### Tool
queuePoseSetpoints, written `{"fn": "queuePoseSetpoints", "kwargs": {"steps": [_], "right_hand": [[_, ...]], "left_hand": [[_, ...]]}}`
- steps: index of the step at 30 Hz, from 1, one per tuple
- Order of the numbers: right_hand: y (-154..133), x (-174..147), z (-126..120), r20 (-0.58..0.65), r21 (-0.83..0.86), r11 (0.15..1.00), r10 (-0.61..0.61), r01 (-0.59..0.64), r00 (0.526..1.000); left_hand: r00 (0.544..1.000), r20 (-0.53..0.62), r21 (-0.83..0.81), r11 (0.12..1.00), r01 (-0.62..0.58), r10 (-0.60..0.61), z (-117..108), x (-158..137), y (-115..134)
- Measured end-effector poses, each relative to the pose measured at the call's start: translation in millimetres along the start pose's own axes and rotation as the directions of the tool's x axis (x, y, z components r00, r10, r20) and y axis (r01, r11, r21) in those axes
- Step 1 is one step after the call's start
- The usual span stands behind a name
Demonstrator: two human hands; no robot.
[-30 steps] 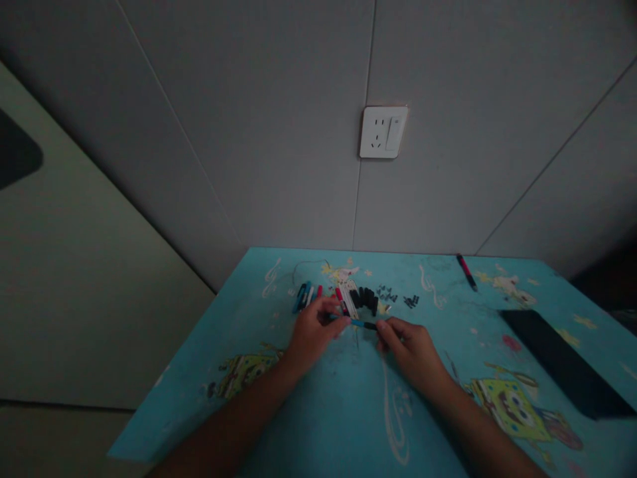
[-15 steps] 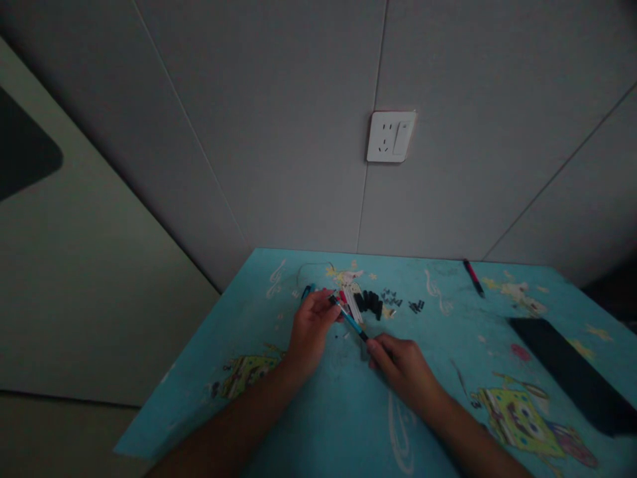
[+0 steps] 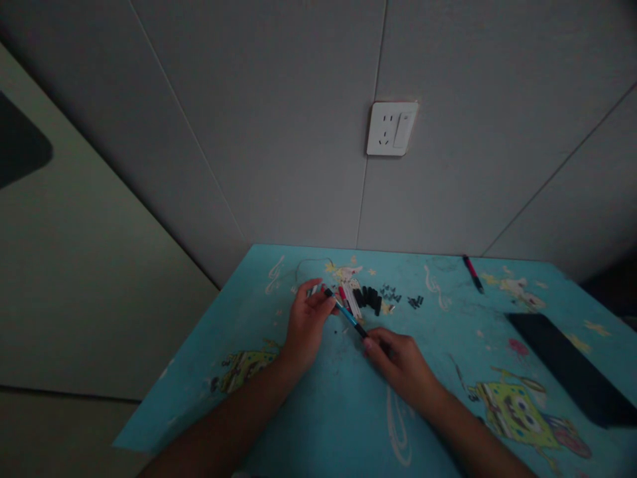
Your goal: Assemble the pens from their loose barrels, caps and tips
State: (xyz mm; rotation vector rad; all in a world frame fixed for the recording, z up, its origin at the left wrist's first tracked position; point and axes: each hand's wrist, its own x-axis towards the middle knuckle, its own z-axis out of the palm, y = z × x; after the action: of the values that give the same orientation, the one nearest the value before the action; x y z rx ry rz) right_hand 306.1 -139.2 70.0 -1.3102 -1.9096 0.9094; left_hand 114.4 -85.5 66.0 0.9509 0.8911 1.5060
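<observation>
A blue pen with black ends (image 3: 350, 318) slants between my two hands above the table. My left hand (image 3: 307, 322) pinches its upper left end between thumb and fingers, other fingers lifted. My right hand (image 3: 395, 355) is closed around its lower right end. Just behind the pen lie several thin white tubes (image 3: 353, 299), a small pinkish-red piece (image 3: 342, 293) and several short black cylinders (image 3: 369, 298). Part of a light-coloured item behind my left fingers is too hidden to name.
Tiny grey parts (image 3: 390, 293) and small dark pieces (image 3: 416, 302) lie farther right. A red and black pen (image 3: 472, 274) rests near the wall, and a long dark flat slab (image 3: 567, 367) at right. The table (image 3: 338, 411) has a light-blue cartoon cover. A socket (image 3: 392, 129) is above.
My left fingers have spread and lifted slightly, and that hand has shifted a little left with the pen's end. My right hand keeps its grip. The view has tilted slightly.
</observation>
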Motion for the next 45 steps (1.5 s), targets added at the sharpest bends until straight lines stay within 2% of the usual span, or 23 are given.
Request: {"fn": "queuePoseSetpoints", "kwargs": {"steps": [10,15,18,21,24,28,34,39,42,45], "right_hand": [[-1.7,0.2,1.0,0.017,-0.037,0.999,-0.018,0.019,1.0],[-2.3,-1.1,2.8,-0.006,-0.021,1.0,-0.02,0.02,1.0],[-1.4,-2.0,5.2,0.018,0.062,0.998,0.008,-0.009,1.0],[0.2,-1.4,8.1,0.048,0.241,0.968,0.067,-0.076,0.997],[0.0,0.2,8.7,-0.006,0.329,0.941,0.079,-0.073,0.997],[-0.9,1.8,6.0,-0.119,0.267,0.962,0.097,-0.062,0.988],[1.4,2.5,5.9,-0.048,0.29,0.952,0.121,-0.102,0.991],[-0.4,2.9,7.4,-0.15,0.247,0.968,0.082,-0.043,0.985],[1.1,3.3,7.2,-0.197,0.186,0.982,0.082,-0.045,0.977],[4.3,4.7,5.4,-0.213,0.207,0.976,0.115,-0.07,0.97]], "left_hand": [[1.0,-0.021,0.062,0.998,-0.018,0.02,-4.8,2.2,-4.9],[1.0,0.006,0.003,1.0,-0.013,0.013,-2.4,1.1,-3.0],[1.0,0.018,-0.007,1.0,-0.024,0.024,-0.2,-0.4,-0.8],[1.0,0.008,-0.001,1.0,-0.027,0.027,0.4,-0.6,1.2],[1.0,-0.004,-0.012,1.0,-0.02,0.019,0.1,0.3,1.7],[1.0,-0.002,-0.009,1.0,-0.024,0.024,0.4,0.1,-0.9],[1.0,-0.006,-0.022,0.999,-0.024,0.024,1.1,-1.5,-1.3],[0.999,-0.016,-0.004,0.999,-0.034,0.034,-0.5,-0.4,-1.4],[0.999,0.004,-0.01,0.999,-0.043,0.043,-0.3,-0.9,-2.5],[0.998,0.015,-0.007,0.998,-0.059,0.059,0.4,-2.0,-2.6]]}}
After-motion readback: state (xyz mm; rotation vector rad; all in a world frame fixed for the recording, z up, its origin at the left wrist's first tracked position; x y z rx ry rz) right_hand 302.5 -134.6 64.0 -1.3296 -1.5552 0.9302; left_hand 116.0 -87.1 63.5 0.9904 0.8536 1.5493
